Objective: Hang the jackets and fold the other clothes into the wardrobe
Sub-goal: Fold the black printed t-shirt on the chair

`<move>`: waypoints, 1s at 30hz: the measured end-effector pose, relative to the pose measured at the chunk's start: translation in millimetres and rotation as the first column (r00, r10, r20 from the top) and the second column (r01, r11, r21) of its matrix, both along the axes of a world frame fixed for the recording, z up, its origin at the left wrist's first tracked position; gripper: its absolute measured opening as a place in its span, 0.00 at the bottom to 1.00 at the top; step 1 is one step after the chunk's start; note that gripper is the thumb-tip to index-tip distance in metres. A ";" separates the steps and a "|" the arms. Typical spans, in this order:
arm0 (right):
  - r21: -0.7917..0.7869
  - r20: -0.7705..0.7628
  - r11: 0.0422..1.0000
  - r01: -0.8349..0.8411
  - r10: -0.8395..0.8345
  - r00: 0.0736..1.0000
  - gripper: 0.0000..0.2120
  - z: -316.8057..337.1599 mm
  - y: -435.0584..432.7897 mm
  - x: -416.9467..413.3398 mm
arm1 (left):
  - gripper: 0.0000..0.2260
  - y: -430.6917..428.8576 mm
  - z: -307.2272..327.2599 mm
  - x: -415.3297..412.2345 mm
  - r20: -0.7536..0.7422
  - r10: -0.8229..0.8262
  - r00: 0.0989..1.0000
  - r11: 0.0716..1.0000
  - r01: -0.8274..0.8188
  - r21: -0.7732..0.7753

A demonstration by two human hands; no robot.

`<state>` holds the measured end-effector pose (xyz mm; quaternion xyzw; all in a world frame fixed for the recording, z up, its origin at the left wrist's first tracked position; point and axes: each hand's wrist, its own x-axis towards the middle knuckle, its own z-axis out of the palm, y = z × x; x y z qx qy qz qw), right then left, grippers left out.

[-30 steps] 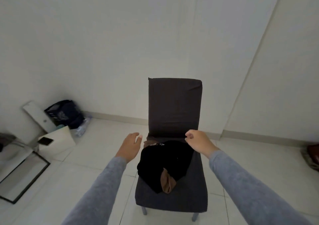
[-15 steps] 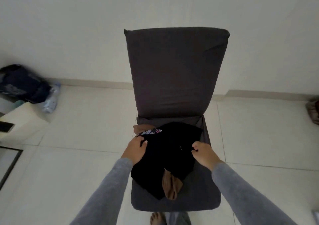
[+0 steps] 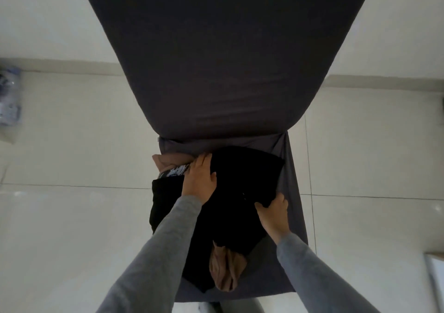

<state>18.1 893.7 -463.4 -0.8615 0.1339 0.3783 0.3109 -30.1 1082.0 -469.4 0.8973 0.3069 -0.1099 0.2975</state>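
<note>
on chair [image 3: 216, 72] | black garment [image 3: 240, 192] under left hand [image 3: 199, 178] | right hand [image 3: 274, 214] maybe pinching

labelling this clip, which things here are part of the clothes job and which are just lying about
Job: black garment, brown garment under it, patterned cloth, left hand, right hand.
Lying about: dark grey chair holding the pile, clear plastic item on floor.
</note>
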 end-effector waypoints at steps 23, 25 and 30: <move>0.380 0.319 0.923 -0.052 -0.078 0.945 0.10 180.6 56.8 47.9 | 0.15 28.5 167.7 -20.9 0.114 0.209 0.971 0.908 -0.149 -0.390; 0.432 0.372 0.901 -0.034 -0.144 0.917 0.11 217.0 59.8 53.5 | 0.17 27.5 207.7 -16.8 0.177 0.225 0.958 0.892 -0.129 -0.434; 0.542 0.448 0.831 -0.124 -0.160 0.880 0.12 293.5 66.6 53.4 | 0.21 34.2 288.5 -29.0 0.228 0.166 0.960 0.859 -0.027 -0.511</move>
